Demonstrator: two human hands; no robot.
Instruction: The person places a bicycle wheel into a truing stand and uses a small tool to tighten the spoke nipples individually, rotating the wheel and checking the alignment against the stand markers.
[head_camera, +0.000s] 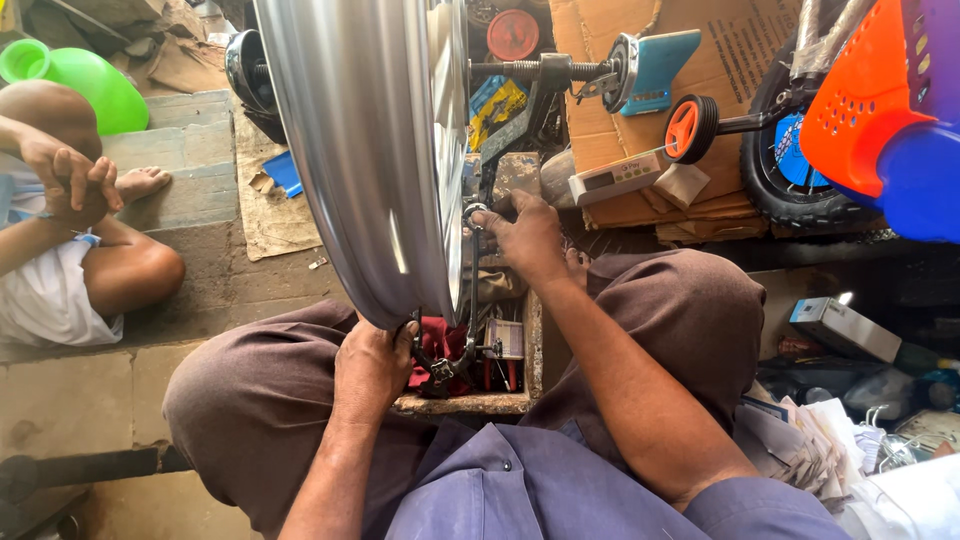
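Note:
A shiny metal wheel rim (360, 150) stands upright between my knees, its spokes on the right side. My left hand (372, 362) grips the rim's lower edge. My right hand (525, 235) reaches past the rim and pinches a small ring-shaped tool (474, 213) against a spoke. Below the rim sits an open wooden toolbox (470, 402) holding a red cloth and assorted tools.
Another person sits on the concrete step at left, hands clasped over a knee (70, 185). A green bowl (85, 85) lies beyond. Cardboard (720, 60), a small orange-hubbed wheel (690, 128), a black tyre (790, 180) and an orange-and-blue toy (885, 110) crowd the right.

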